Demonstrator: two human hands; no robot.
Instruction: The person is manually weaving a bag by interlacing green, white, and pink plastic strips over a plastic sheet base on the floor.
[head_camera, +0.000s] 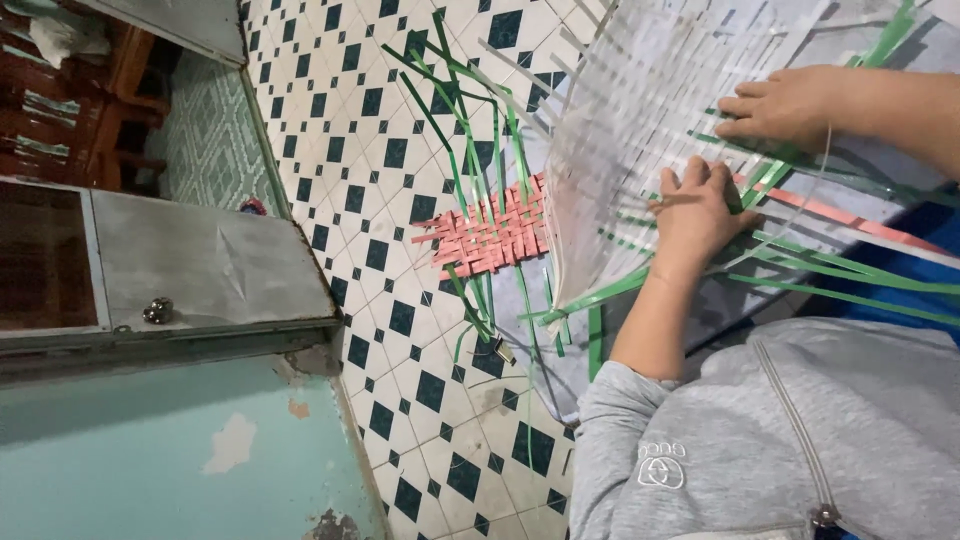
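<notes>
A large woven panel of white translucent strips (640, 110) with green strips (850, 270) laced through it lies tilted over the tiled floor. My left hand (700, 205) rests flat on its lower edge, fingers spread over the strips. Farther along the panel, my right hand (780, 105) has its fingers curled down onto a green strip in the weave. One pink strip (850, 215) runs out from under my left hand. A small pink woven piece (490, 235) with loose green strip ends (460, 120) lies on the floor just beside the panel.
The floor (380, 120) is white tile with dark diamonds. A grey metal door (200, 265) and a peeling teal wall (170, 450) stand at the left, dark wooden furniture (60, 90) beyond. A small metal clip (503, 350) lies on the tiles. My grey zip top (780, 430) fills the lower right.
</notes>
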